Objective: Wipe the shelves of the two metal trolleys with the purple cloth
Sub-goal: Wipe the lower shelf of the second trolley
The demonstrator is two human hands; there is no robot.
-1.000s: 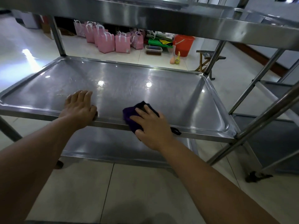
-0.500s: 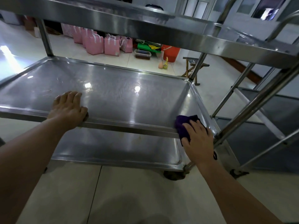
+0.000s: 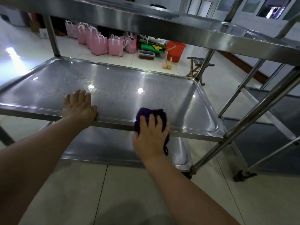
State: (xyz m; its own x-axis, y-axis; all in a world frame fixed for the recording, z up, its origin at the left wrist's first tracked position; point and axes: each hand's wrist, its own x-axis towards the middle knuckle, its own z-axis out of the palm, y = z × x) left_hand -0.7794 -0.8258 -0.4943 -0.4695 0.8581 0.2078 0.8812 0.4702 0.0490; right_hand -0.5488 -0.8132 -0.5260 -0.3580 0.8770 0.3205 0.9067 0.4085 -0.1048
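The near metal trolley point(image 3: 146, 18) fills the view, and the second trolley point(image 3: 276, 114) stands just beside it on the right. On the near one's middle shelf point(image 3: 121, 88) the left grip point(image 3: 79, 108) lies flat on the front rim with its fingers straight, holding nothing. The right grip point(image 3: 149, 137) curls over the bunched purple cloth point(image 3: 146, 112) and presses it on the same rim, right of centre. Pink bags point(image 3: 99, 44) and a red bucket point(image 3: 176, 51) stand on the floor beyond.
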